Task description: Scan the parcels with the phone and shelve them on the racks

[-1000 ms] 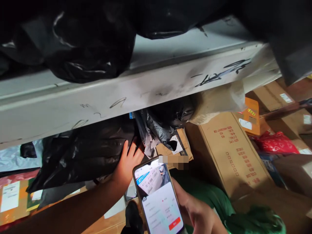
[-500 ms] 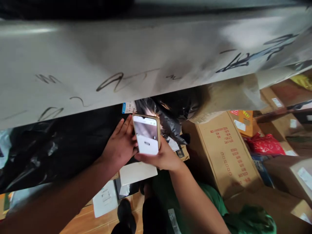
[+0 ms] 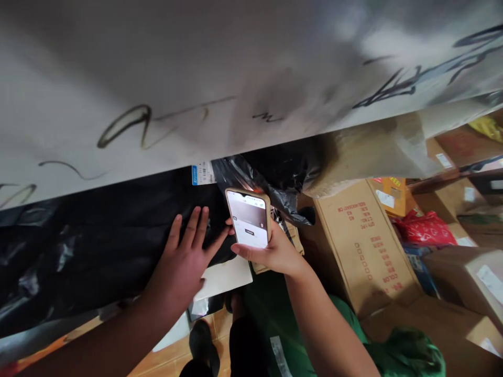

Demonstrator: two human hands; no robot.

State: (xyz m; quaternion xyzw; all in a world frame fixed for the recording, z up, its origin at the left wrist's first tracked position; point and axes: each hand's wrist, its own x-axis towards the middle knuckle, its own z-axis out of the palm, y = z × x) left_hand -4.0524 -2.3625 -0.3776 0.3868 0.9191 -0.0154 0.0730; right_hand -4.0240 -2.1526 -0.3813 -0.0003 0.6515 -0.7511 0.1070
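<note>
The left hand (image 3: 184,264) lies flat on a large black plastic parcel (image 3: 98,246), palm down, fingers spread wide and pointing toward 12 o'clock, gripping nothing. The parcel fills the space under a white shelf beam (image 3: 196,78), which is scrawled with dark marker strokes and spans the whole upper half of the view.

At 3 o'clock of the left hand, close beside its fingertips, the right hand (image 3: 275,254) is closed around a smartphone (image 3: 249,219). It holds the phone upright from below and from the right side, with the lit screen facing the camera. The screen shows a greyish camera view over a white panel; its text is too small to read.

At 11 o'clock of the phone, just under the beam's edge, a white shipping label with a blue strip (image 3: 202,173) shows on the parcel. At 12 to 1 o'clock of the phone, a crumpled glossy black bag (image 3: 271,183) sits under the beam.

At 6 o'clock of the phone, below both hands, a flat white packet (image 3: 226,277) lies partly under the left hand's thumb side.

At 3 o'clock of the right hand stands a brown cardboard carton with red print (image 3: 365,246). Farther toward 3 o'clock lies a red bag (image 3: 424,230) among more cartons.

At 6 o'clock of the view the wooden floor (image 3: 168,361) shows.
</note>
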